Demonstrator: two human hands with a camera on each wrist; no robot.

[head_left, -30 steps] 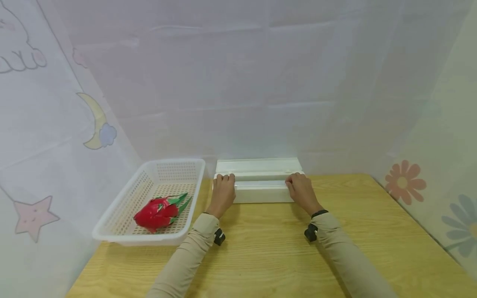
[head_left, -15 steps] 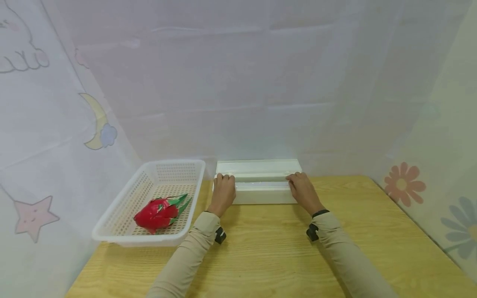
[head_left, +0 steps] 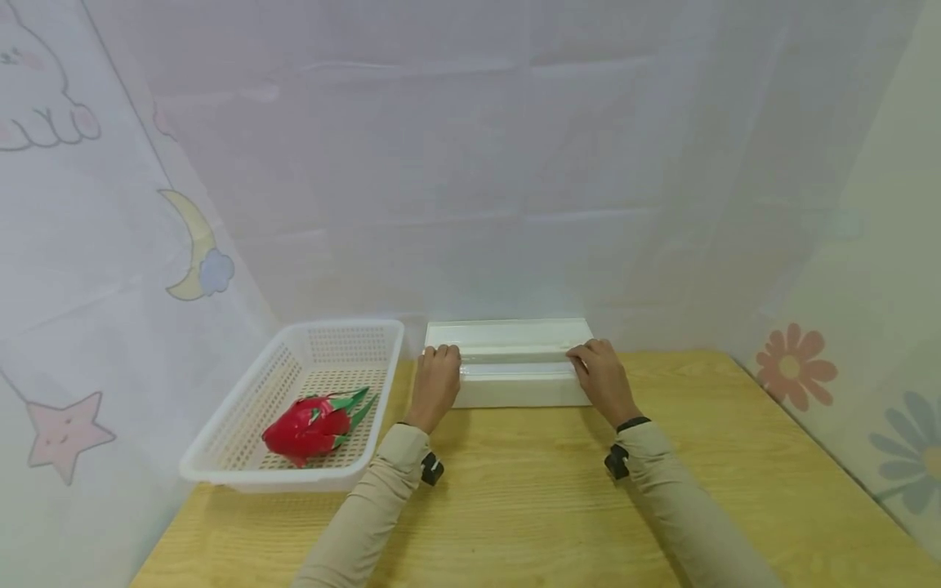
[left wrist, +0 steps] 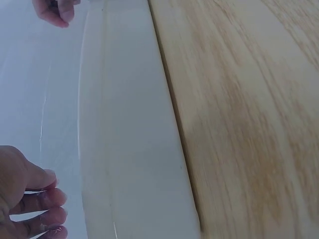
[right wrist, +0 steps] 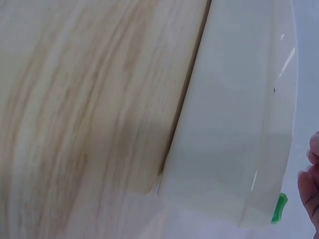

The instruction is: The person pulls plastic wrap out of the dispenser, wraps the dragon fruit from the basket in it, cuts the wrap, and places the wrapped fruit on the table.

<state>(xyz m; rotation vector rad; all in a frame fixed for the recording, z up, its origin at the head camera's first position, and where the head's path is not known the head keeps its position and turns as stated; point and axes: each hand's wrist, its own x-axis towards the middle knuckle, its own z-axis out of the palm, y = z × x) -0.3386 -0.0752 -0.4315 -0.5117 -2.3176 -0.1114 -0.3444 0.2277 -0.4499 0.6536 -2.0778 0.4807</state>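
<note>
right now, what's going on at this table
A person's left hand and right hand are at opposite ends of a long white box on the wooden table. Its lid is open at the back. Both hands seem to pinch clear film, though its edges are hard to make out. Off to the left, a red dragon fruit lies in a white basket, touched by neither hand.

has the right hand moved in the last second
Yes, slightly: in the head view, the right hand has shifted toward the back of the white box.
</note>
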